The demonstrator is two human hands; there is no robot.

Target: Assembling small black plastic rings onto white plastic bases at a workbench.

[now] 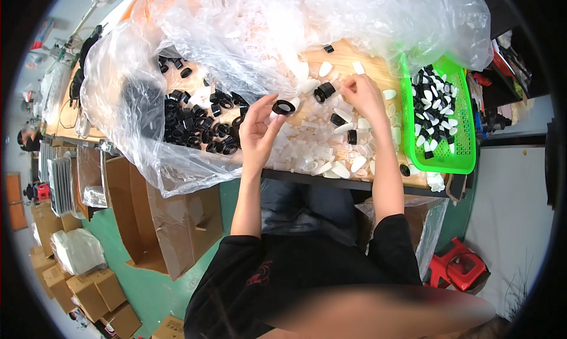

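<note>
My left hand holds a black oval ring-shaped cap between thumb and fingers, with its opening facing up. To the right, my right hand has its fingertips pinched together; whatever they hold is too small to make out. Beside those fingertips lie black plastic caps close together. Under and between both hands spreads a layer of small translucent plastic pieces, with several white oval pieces along the near edge. A heap of black caps lies left of my left hand.
A green basket of black-and-white pieces stands at the right. Clear plastic bags cover the far side of the wooden table, and plastic sheeting hangs over its front left edge. An open cardboard box sits below. A red stool stands lower right.
</note>
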